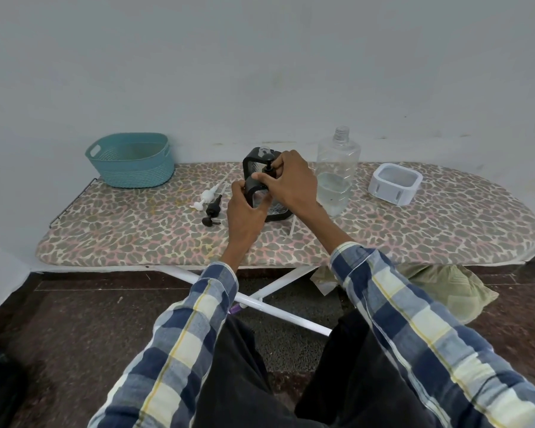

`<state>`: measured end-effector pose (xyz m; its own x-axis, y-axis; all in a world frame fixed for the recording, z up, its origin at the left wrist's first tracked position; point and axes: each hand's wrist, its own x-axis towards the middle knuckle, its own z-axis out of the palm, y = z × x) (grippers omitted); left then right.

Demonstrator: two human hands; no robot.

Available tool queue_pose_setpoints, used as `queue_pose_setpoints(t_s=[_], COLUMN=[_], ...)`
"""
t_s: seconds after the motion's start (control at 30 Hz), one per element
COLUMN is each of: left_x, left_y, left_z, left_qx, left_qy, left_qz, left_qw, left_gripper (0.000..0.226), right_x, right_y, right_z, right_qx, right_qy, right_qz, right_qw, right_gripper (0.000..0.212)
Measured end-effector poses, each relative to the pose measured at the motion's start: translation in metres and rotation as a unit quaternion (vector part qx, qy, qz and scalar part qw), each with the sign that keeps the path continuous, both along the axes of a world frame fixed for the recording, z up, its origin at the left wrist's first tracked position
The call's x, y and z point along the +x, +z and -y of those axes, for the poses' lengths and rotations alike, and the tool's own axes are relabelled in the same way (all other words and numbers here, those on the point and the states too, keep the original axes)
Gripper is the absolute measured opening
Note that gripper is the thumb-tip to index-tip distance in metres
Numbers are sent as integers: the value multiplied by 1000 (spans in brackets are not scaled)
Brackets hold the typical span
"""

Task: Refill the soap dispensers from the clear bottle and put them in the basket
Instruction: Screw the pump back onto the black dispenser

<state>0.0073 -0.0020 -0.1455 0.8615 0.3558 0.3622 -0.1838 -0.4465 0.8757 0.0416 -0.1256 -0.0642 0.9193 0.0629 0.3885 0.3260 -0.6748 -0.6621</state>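
Black-framed soap dispenser (254, 193): held above the ironing board (414, 236), left hand (244, 208) clamped round its body, right hand (291, 180) pinching the black pump head (267, 169). Risk: cross-threading or spilling. Teal basket (130, 160) far left; clear bottle (337, 171) right, uncapped; 2 loose pumps (209, 202) nearby.

1. A plain pale grey-blue wall (260, 63) fills the upper half of the view, with faint scuffs and marks low down near the board.
2. An ironing board (414, 236) stands against it, its cover printed in a grey and pink leopard pattern.
3. White crossed metal legs (278, 307) hold the board up.
4. The floor (74, 319) is dark, speckled reddish-brown stone.
5. A crumpled olive-green cloth (445, 288) lies on the floor under the board's right end.
6. The light is soft and even.
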Motion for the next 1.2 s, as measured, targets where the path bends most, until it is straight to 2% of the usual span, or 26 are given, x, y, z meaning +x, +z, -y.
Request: queue_pose_setpoints(t_s=[0.13,0.2,0.27,0.37,0.47,0.6,0.67,0.77,0.83,1.0,1.2], left_x=[0,0,-1,-1,1,2,0,-1,-2,0,1], left_y=[0,1,2,2,1,-1,0,3,5,2,1], left_z=[-1,-1,0,0,0,0,-1,-3,-2,1,0], left_qx=[-17,-26,-23,-8,-7,-5,-11,-35,-41,-20,7], left_qy=[-23,-39,-40,-16,-4,-10,-26,-61,-67,-32,-13], left_qz=[1,2,5,7,2,-7,-4,-1,-4,-3,-6], left_qw=[1000,999,999,1000,1000,1000,1000,998,997,999,1000], left_gripper=[52,55,60,60,54,52,54,55,55,55,55], right_x=[8,11,12,14,12,2,3,10,17,18,11], right_y=[5,3,1,0,-2,-7,-6,-1,-1,-7,-6], right_z=[16,21,22,16,5,-1,5,20,28,22,13], right_qx=[-4,-6,23,56,29,31,56,53,52,79,20], right_qy=[108,169,187,139,84,13,38,132,168,145,67], right_qz=[-22,-25,-31,-40,-24,-19,-18,-17,-48,-45,-14], right_qw=[994,985,982,988,996,999,998,990,983,985,997], right_gripper=[49,41,29,26,28,47,47,36,34,29,29])
